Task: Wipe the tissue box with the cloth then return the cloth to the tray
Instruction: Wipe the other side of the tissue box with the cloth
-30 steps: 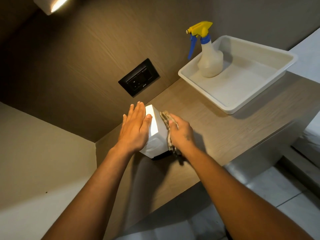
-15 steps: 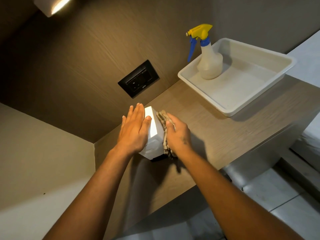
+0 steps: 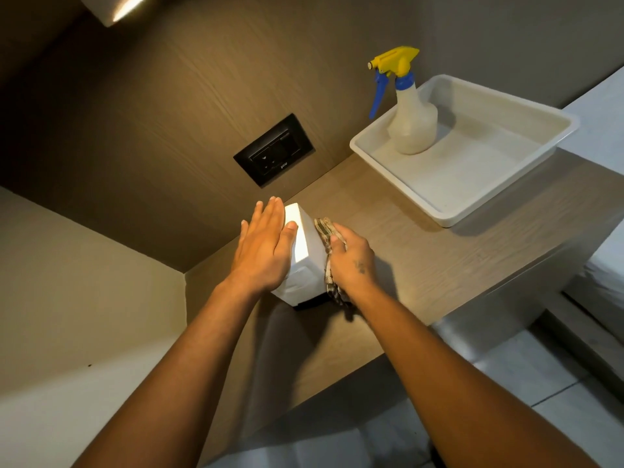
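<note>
Two hands on one box, near the table's front edge

Two bare hands flanked the white rectangular tissue box (image 3: pixel 305 251), which stood on the pale wood-grain table (image 3: pixel 422 251) close to the dark wood-panelled back wall (image 3: pixel 202 113) and a beige side wall (image 3: pixel 84 282). The left hand (image 3: pixel 265 248) lay open and flat against the box's left side, fingers straight and together. The right hand (image 3: pixel 351 261) was closed on the beige checked cloth (image 3: pixel 326 231), pressing it to the box's right face. Open tabletop ran from the right hand to the shallow white plastic tray (image 3: pixel 472 211), which sat well apart at the table's far right end, one corner near the front edge. A translucent spray bottle with a yellow-and-blue trigger head (image 3: pixel 410 119) stood upright in the tray's back corner. A black wall socket plate (image 3: pixel 273 150) sat on the panel above the box. The box looked smooth and matte, its top brightly lit, a dark base strip showing at its near corner.
</note>
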